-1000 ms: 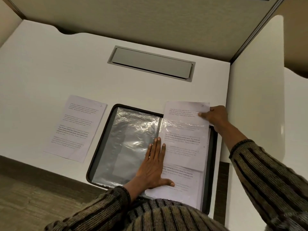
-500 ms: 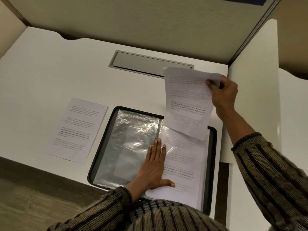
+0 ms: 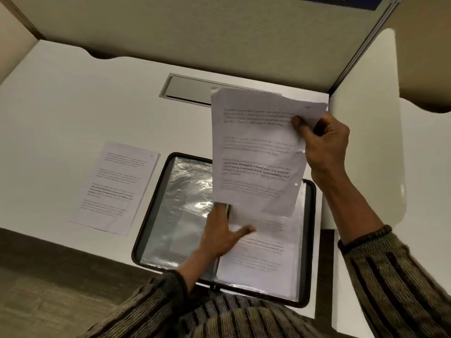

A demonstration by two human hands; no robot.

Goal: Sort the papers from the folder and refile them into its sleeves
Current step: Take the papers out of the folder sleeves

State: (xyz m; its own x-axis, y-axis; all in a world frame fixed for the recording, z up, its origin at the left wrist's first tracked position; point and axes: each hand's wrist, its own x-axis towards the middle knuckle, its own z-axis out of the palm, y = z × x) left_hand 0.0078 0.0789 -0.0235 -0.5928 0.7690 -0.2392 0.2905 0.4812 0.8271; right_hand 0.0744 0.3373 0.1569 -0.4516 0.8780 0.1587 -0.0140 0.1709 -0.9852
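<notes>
Pinched at its far right corner between thumb and curled fingers of the right hand, a printed sheet is held raised over the right page of the open folder. The folder lies at the near edge of the desk. The left hand is spread, fingertips hidden behind the sheet's near left corner. A second sheet lies flat just left of the folder.

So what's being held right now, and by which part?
The right hand pinches the white printed paper sheet near its top right corner. The left hand lies open over the black-rimmed folder, gripping nothing.
</notes>
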